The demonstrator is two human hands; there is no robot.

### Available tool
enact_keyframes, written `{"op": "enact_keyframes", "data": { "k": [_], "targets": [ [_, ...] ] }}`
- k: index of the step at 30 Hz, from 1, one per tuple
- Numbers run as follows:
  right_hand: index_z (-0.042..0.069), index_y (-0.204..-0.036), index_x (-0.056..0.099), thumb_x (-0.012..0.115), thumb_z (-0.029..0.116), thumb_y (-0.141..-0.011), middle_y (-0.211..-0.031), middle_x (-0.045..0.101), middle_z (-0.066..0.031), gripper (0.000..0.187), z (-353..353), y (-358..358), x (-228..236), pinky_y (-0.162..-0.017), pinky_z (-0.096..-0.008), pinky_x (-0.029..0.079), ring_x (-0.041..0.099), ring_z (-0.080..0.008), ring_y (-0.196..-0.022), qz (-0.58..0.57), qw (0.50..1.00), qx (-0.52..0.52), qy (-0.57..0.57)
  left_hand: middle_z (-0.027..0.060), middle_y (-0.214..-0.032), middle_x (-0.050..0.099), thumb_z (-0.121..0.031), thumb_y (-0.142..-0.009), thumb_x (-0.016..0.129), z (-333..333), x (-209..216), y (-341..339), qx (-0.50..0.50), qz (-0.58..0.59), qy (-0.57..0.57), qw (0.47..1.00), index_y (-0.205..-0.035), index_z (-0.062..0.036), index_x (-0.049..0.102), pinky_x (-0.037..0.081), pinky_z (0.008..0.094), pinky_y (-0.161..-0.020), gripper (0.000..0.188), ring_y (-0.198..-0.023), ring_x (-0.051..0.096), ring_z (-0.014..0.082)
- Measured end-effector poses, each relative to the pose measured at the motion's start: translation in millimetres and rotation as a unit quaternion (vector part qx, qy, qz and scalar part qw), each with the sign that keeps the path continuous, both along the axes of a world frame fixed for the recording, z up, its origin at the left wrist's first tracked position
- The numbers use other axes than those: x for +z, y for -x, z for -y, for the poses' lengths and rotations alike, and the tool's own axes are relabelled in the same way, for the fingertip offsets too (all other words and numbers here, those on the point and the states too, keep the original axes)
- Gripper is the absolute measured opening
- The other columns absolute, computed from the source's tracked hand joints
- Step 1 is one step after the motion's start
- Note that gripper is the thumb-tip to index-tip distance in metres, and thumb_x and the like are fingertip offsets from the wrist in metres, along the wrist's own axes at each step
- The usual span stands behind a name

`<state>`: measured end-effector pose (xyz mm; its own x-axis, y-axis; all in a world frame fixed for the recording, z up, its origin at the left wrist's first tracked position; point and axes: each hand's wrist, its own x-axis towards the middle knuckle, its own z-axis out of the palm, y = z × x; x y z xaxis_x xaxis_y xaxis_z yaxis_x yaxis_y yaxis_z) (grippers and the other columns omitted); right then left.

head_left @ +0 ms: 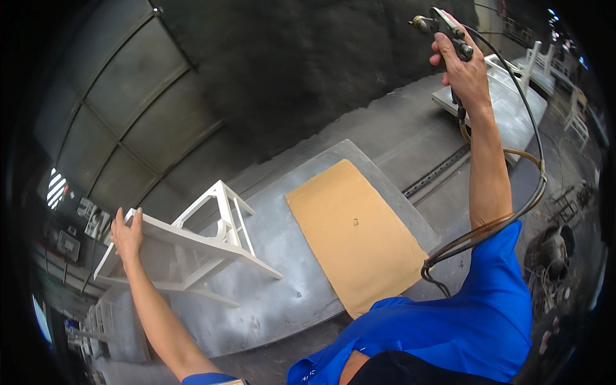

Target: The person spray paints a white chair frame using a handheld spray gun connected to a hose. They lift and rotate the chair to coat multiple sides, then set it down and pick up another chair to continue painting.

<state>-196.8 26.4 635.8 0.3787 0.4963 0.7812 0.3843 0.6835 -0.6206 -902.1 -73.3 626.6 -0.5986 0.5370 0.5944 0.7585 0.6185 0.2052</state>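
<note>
My right hand (467,74) is raised at the upper right, its fingers wrapped round a dark metal spray gun (449,32). The gun's brass-coloured nozzle points left. From the gun, thin hoses (538,186) loop down beside my right arm. At the left, my left hand (127,236) grips the upper edge of a white chair (208,244), thumb on one side and fingers on the other. The chair lies tipped over on a grey, paint-dusted table (269,308), its slim legs and rails sticking out.
A flat tan cardboard sheet (356,231) lies on the table, right of the chair. Behind stand a dark wall (289,77) and a panelled metal wall (135,83). At the far right, another platform (513,115) bears white furniture. A slotted metal rail (436,170) runs along the floor.
</note>
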Motion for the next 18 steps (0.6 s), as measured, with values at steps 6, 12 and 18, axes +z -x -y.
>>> {"op": "enact_keyframes", "data": {
  "k": [6,12,18],
  "targets": [
    [0.015,-0.149,0.058,0.068,0.032,-0.104,-0.093,0.07,-0.0025,0.049,43,57,11,-0.044,-0.0192,0.048,0.069,-0.0063,-0.075,-0.001,0.998,-0.05,0.029,0.0111,-0.142,0.062,-0.063,-0.089,0.065,-19,-10,7,-0.023,-0.031,-0.017,0.999,-0.136,-0.0189,0.066,0.033,0.0818,-0.102,0.064,-0.138,0.043,0.0478],
    [0.013,-0.146,0.059,0.067,0.033,-0.104,-0.093,0.07,-0.0025,0.047,63,115,29,-0.044,-0.0198,0.05,0.07,-0.0074,-0.076,0.001,0.997,-0.056,0.05,0.0097,-0.13,0.067,-0.051,-0.088,0.067,-5,5,1,-0.06,-0.015,-0.037,0.997,-0.124,-0.0128,0.07,0.026,0.0873,-0.104,0.053,-0.137,0.044,0.0474],
    [0.012,-0.146,0.058,0.066,0.034,-0.105,-0.093,0.069,-0.0022,0.047,62,139,52,-0.046,-0.02,0.049,0.068,-0.0071,-0.076,-0.002,0.996,-0.058,0.063,0.0099,-0.115,0.07,-0.039,-0.087,0.073,35,10,6,-0.191,-0.028,-0.105,0.976,-0.11,-0.008,0.07,0.032,0.0763,-0.106,0.039,-0.131,0.051,0.0429]
  ]
}}
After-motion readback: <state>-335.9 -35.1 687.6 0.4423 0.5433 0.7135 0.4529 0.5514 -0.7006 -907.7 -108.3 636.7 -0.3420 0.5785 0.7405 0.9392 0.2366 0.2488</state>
